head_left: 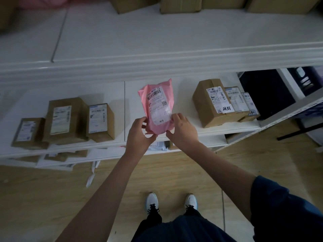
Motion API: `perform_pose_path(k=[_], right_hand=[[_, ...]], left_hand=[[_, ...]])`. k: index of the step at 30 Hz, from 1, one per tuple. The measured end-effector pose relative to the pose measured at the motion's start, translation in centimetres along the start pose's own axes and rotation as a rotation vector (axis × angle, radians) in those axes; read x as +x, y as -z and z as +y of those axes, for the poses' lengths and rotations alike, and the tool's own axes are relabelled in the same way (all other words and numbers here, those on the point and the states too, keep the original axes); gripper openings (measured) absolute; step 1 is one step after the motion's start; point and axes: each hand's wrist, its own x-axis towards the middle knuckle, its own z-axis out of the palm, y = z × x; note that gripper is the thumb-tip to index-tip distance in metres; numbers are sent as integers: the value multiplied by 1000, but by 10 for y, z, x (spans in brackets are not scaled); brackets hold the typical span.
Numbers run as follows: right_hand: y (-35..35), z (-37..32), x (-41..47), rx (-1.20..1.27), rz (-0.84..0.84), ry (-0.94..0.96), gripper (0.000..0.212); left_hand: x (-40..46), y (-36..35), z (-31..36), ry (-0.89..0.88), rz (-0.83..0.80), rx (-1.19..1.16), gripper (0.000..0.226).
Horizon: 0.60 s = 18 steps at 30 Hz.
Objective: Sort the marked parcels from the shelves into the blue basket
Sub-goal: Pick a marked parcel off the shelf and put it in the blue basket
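Observation:
A pink plastic parcel point(158, 105) with a white shipping label stands upright at the front of the white middle shelf point(227, 128). My left hand point(139, 135) grips its lower left edge and my right hand point(182, 131) pinches its lower right edge. To the right, a brown box point(212, 103) carries a white sticker with handwritten marks, with two smaller labelled boxes point(241, 103) leaning behind it. Three brown labelled boxes point(70, 119) sit on the left part of the same shelf. No blue basket is in view.
An upper shelf point(139, 49) juts out above with cardboard boxes point(180, 4) at its back. Lower shelves hold flat parcels point(61, 158). A dark bin or cabinet point(267, 95) stands right of the shelf. Wooden floor and my white shoes point(172, 201) lie below.

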Motion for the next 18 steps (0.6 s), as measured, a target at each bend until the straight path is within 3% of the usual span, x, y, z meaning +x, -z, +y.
perform_pose_path(k=[6,11,18], right_hand=[[-28,-17,3,13,-91,-62,48],[-69,-27,15,-13,-248,-116,49],[-138,-62,63,-1,-343,-131,52]], left_hand=[[-13,14,-27,59,-4,-5,64],[-23,15,-69,225,-40,-29,60],[11,35,-131,267,-169,120,47]])
